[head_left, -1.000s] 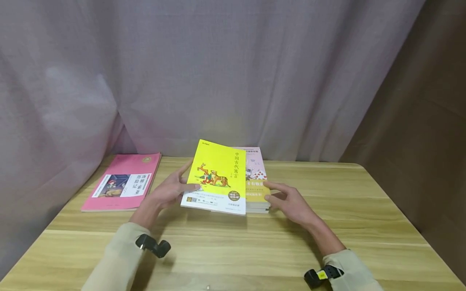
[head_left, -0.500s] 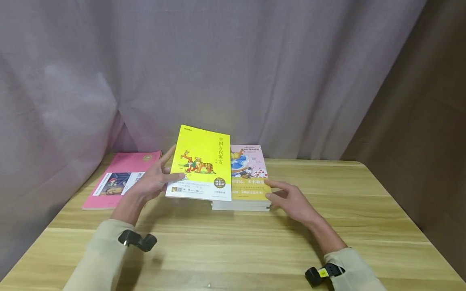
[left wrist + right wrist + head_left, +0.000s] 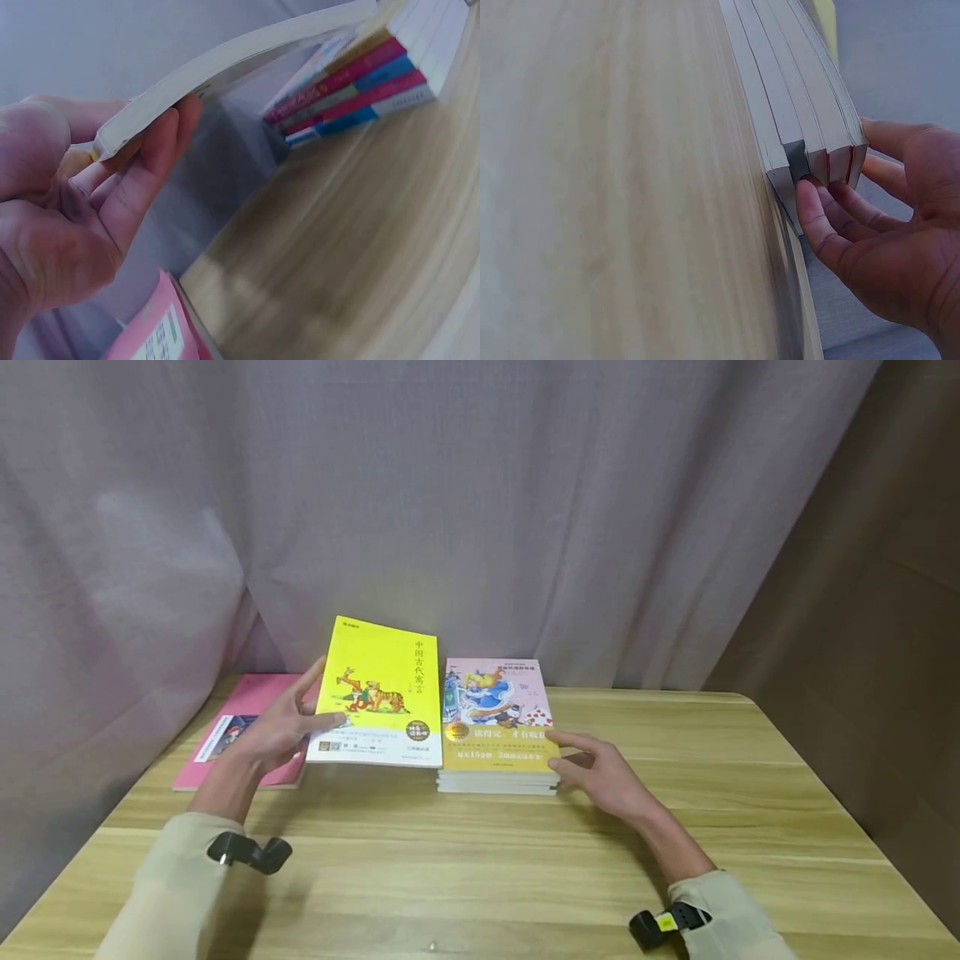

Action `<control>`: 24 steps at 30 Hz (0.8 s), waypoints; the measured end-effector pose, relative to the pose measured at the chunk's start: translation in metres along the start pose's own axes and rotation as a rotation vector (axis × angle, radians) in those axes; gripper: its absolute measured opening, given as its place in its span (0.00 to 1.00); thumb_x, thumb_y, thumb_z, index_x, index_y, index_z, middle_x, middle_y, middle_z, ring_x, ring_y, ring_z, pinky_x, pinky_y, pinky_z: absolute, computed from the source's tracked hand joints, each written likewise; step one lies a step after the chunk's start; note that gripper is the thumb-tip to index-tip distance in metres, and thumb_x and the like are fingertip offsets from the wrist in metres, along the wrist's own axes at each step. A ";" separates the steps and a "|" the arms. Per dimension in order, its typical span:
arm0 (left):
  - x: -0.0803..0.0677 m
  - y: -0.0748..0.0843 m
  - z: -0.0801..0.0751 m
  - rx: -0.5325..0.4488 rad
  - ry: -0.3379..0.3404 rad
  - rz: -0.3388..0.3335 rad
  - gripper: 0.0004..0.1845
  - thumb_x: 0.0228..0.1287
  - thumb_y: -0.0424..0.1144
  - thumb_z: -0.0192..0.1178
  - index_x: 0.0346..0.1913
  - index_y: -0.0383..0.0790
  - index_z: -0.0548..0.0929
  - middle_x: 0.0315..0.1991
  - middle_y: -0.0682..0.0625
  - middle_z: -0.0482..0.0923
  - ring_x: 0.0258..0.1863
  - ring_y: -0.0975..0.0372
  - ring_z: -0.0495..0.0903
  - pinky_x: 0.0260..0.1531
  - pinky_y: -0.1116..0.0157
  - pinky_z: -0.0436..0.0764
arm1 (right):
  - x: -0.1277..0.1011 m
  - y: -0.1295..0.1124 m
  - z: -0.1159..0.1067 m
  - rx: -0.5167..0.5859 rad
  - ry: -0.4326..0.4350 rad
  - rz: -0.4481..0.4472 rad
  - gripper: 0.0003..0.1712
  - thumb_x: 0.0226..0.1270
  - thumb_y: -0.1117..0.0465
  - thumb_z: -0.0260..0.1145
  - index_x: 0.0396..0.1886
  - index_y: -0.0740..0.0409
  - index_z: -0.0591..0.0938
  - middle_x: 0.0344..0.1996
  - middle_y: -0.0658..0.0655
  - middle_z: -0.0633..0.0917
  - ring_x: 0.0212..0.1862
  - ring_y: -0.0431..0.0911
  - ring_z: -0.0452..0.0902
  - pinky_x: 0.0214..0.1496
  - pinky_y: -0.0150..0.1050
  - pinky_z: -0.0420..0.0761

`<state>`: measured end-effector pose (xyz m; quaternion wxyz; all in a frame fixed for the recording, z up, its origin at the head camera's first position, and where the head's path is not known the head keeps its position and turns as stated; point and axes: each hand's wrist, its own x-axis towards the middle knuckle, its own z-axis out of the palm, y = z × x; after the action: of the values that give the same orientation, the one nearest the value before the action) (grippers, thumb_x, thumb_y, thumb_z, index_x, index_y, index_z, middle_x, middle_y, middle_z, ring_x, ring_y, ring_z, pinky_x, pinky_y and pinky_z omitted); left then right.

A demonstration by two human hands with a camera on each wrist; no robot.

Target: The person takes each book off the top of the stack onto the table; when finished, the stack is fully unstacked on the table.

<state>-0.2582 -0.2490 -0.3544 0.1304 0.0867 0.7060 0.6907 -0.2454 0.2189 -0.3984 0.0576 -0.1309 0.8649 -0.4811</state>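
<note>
My left hand (image 3: 273, 727) pinches the left edge of a yellow book (image 3: 378, 689) with a tiger drawn on its cover. In the head view the book hangs tilted, raised over the table, between the stack and a pink book (image 3: 232, 718). Seen from the left wrist, the thumb lies on one side of the yellow book (image 3: 225, 64) and fingers (image 3: 161, 135) bend under the other. My right hand (image 3: 603, 777) rests at the right side of a stack of books (image 3: 498, 714), whose top cover is pink and yellow. Its fingertips touch the page edges (image 3: 799, 97), in the right wrist view.
The wooden table (image 3: 480, 877) runs from the stack to the front. A grey curtain (image 3: 480, 510) hangs close behind the books. The pink book lies flat at the left, partly covered by my left hand. Several coloured spines (image 3: 352, 86) show in the left wrist view.
My left hand has carried the yellow book up and to the left, away from over the stack, so the stack's top cover now shows. The right hand has stayed at the stack.
</note>
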 end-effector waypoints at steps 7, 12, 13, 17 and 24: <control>-0.003 -0.016 -0.013 0.060 0.022 -0.054 0.59 0.74 0.27 0.63 0.86 0.65 0.31 0.54 0.43 0.88 0.46 0.57 0.91 0.45 0.61 0.90 | 0.000 0.001 0.001 0.006 -0.002 -0.001 0.33 0.78 0.54 0.67 0.78 0.56 0.73 0.75 0.70 0.72 0.42 0.51 0.89 0.51 0.41 0.79; 0.004 -0.029 -0.016 0.107 0.016 -0.079 0.59 0.72 0.29 0.66 0.86 0.70 0.34 0.54 0.42 0.88 0.45 0.55 0.91 0.44 0.59 0.90 | 0.000 0.000 0.000 0.010 0.005 0.003 0.33 0.78 0.54 0.68 0.78 0.55 0.73 0.76 0.69 0.72 0.42 0.51 0.89 0.51 0.41 0.80; 0.006 -0.031 -0.015 0.102 0.011 -0.090 0.59 0.72 0.30 0.66 0.86 0.70 0.34 0.54 0.42 0.88 0.45 0.55 0.91 0.45 0.59 0.90 | -0.001 0.001 0.001 0.012 0.007 0.004 0.33 0.78 0.54 0.68 0.78 0.55 0.73 0.76 0.69 0.72 0.42 0.51 0.89 0.52 0.41 0.80; 0.010 -0.038 -0.012 0.034 -0.024 -0.118 0.60 0.73 0.27 0.64 0.86 0.66 0.31 0.55 0.41 0.88 0.46 0.53 0.91 0.48 0.57 0.90 | -0.001 0.002 0.003 0.019 0.007 -0.003 0.32 0.78 0.56 0.67 0.77 0.57 0.74 0.74 0.70 0.74 0.42 0.50 0.90 0.53 0.41 0.81; 0.018 -0.040 -0.011 0.250 0.019 -0.127 0.59 0.73 0.33 0.66 0.87 0.57 0.32 0.58 0.35 0.85 0.41 0.56 0.90 0.42 0.62 0.89 | -0.001 0.000 0.001 0.027 0.007 0.008 0.32 0.78 0.55 0.68 0.78 0.56 0.74 0.73 0.70 0.75 0.41 0.51 0.89 0.50 0.42 0.81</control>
<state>-0.2767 -0.2555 -0.3953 0.1556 0.0509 0.7917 0.5886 -0.2440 0.2179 -0.3990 0.0581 -0.1249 0.8591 -0.4930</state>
